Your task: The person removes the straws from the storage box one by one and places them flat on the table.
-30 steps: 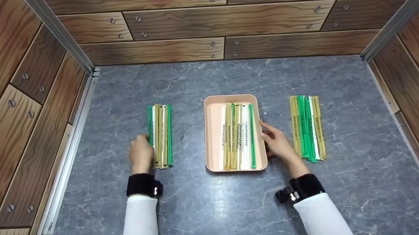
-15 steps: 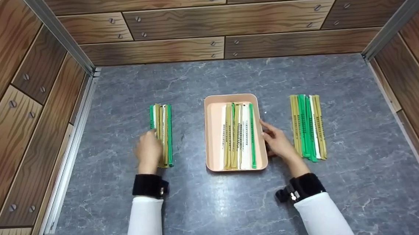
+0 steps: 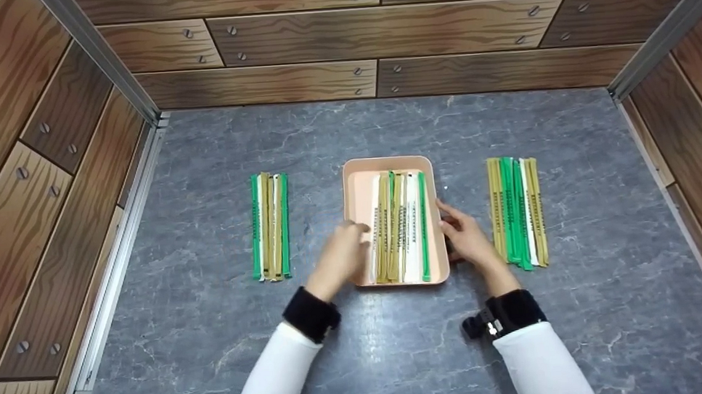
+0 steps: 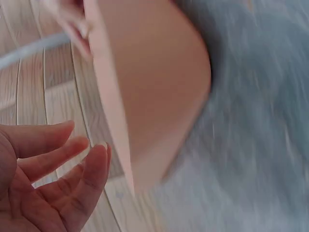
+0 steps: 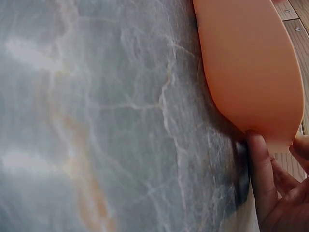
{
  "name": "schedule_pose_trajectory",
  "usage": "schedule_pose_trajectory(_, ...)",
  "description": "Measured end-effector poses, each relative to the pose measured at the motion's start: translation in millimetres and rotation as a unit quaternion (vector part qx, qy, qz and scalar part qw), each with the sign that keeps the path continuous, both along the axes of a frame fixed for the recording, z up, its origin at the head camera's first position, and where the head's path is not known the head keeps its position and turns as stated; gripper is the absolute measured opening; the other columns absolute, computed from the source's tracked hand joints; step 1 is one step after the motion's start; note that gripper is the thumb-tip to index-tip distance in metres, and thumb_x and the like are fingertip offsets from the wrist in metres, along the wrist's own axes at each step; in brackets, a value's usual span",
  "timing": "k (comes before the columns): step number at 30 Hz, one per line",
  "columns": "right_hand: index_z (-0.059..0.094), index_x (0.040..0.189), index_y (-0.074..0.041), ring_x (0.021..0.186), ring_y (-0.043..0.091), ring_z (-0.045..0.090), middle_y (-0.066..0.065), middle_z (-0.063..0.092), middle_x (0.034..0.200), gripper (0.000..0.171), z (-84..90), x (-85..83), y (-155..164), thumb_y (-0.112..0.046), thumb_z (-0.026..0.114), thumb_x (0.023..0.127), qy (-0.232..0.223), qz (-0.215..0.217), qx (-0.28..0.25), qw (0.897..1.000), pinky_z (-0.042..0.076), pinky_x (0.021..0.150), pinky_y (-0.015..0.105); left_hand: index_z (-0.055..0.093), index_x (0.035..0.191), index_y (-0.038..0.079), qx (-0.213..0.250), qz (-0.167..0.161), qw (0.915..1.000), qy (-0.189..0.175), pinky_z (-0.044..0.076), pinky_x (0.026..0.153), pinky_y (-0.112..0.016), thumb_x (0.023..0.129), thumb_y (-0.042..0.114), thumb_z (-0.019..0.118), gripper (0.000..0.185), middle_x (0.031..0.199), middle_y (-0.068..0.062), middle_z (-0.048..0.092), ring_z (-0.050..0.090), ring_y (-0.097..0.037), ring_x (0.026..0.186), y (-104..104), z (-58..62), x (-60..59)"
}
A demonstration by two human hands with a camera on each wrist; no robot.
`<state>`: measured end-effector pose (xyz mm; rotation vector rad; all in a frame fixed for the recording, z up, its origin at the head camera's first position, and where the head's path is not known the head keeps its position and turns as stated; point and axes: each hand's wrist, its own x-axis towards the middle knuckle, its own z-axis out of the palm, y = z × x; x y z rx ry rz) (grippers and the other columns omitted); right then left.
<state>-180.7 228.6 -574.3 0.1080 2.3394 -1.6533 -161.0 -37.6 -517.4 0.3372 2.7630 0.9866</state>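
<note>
A: Item one, the left hand [image 3: 339, 253]. Condition?

B: Fingers loosely spread and holding nothing, as the left wrist view shows [image 4: 58, 169]. It now hovers over the left rim of the shallow peach plastic tray [image 3: 353, 181]; half a second ago it was resting on the left-hand bundle of green, olive and white paper-sleeved sticks [image 3: 269, 226]. That bundle lies untouched on the table, so the hand crosses with no stick in it.

A: Item two, the right hand [image 3: 468, 238]?

B: Unchanged. It rests against the tray's right wall, fingers curled at the outer rim, steadying it; whether it truly grips cannot be told.

A: Tray contents?

B: A row of the same sleeved sticks [image 3: 399, 227], lengthwise, packed toward the right side; a bare strip remains along the left wall, under the left hand.

A: Edges and room?

B: A third bundle of sticks [image 3: 516, 213] lies just beside the right hand. The grey marble-patterned tabletop [image 3: 362, 357] is open ahead of and behind the tray; wood-patterned walls [image 3: 377, 34] with metal corner posts enclose it, well apart from both hands.
</note>
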Motion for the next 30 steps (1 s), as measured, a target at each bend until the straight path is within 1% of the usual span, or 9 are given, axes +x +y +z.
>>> schedule_pose_trajectory(1,0.035,0.154,-0.019,0.103,0.039,0.059,0.03,0.052,0.129,0.052,0.3,0.1,0.1,-0.01,0.046,0.104,0.0,-0.001,0.001,1.0,0.058,0.054,0.043,0.066,0.117,-0.004,-0.004,-0.006,1.0,-0.004,0.055,0.083,-0.031,0.09,0.002,0.066,0.028,0.112,-0.02,0.064,0.065,-0.031,0.098,5.8,-1.8,-0.2)
schedule_pose_trajectory(4,0.034,0.154,-0.018,0.105,0.041,0.058,0.031,0.051,0.131,0.052,1.4,0.3,0.2,-0.009,0.046,0.104,-0.004,0.001,-0.006,1.0,0.058,0.055,0.044,0.068,0.113,-0.004,-0.033,-0.015,0.9993,0.002,0.056,0.079,-0.031,0.087,-0.002,0.066,0.026,0.104,-0.019,0.066,0.066,-0.03,0.092,17.8,-7.5,-2.5)
schedule_pose_trajectory(9,0.033,0.154,-0.016,0.106,0.041,0.057,0.033,0.05,0.131,0.053,1.7,-0.1,0.6,-0.009,0.046,0.104,-0.008,0.002,-0.013,1.0,0.058,0.056,0.045,0.068,0.11,-0.002,-0.064,0.0,0.998,0.005,0.057,0.07,-0.033,0.083,-0.009,0.061,0.028,0.093,-0.017,0.065,0.065,-0.028,0.08,26.1,-17.8,-9.4)
schedule_pose_trajectory(14,0.033,0.154,-0.016,0.104,0.041,0.058,0.033,0.05,0.131,0.053,1.0,-0.7,0.5,-0.01,0.046,0.104,-0.008,0.0,-0.008,1.0,0.058,0.056,0.045,0.066,0.108,-0.003,-0.07,0.013,0.9974,0.008,0.056,0.068,-0.037,0.082,-0.01,0.061,0.027,0.09,-0.017,0.063,0.063,-0.028,0.077,28.3,-27.8,-14.2)
schedule_pose_trajectory(17,0.033,0.154,-0.016,0.103,0.04,0.058,0.033,0.05,0.13,0.052,0.4,-0.5,0.7,-0.009,0.046,0.104,-0.006,0.001,-0.005,1.0,0.058,0.055,0.044,0.064,0.107,-0.004,-0.068,0.016,0.9976,0.008,0.056,0.069,-0.038,0.082,-0.01,0.061,0.026,0.09,-0.018,0.062,0.063,-0.029,0.078,29.6,-32.1,-15.3)
schedule_pose_trajectory(22,0.035,0.153,-0.015,0.101,0.039,0.059,0.032,0.052,0.127,0.052,1.2,0.2,0.9,-0.008,0.047,0.103,0.004,0.001,0.0,1.0,0.058,0.053,0.044,0.064,0.107,-0.005,-0.074,0.023,0.9969,0.007,0.056,0.07,-0.038,0.084,-0.01,0.059,0.024,0.091,-0.018,0.062,0.064,-0.03,0.079,32.7,-35.1,-15.4)
schedule_pose_trajectory(26,0.035,0.153,-0.015,0.102,0.04,0.059,0.033,0.052,0.127,0.052,0.8,-0.1,1.1,-0.009,0.047,0.103,0.003,0.002,-0.001,1.0,0.058,0.054,0.044,0.064,0.105,-0.005,-0.091,0.02,0.9951,0.031,0.056,0.069,-0.039,0.083,-0.011,0.059,0.024,0.089,-0.019,0.063,0.065,-0.031,0.079,34.4,-38.9,-16.1)
schedule_pose_trajectory(30,0.035,0.153,-0.015,0.105,0.042,0.058,0.033,0.052,0.128,0.052,0.8,-0.1,0.7,-0.008,0.047,0.103,0.007,0.001,0.002,1.0,0.058,0.055,0.043,0.064,0.103,-0.006,-0.108,0.012,0.9927,0.053,0.056,0.067,-0.041,0.08,-0.012,0.062,0.024,0.087,-0.019,0.063,0.065,-0.032,0.078,35.7,-41.7,-15.9)
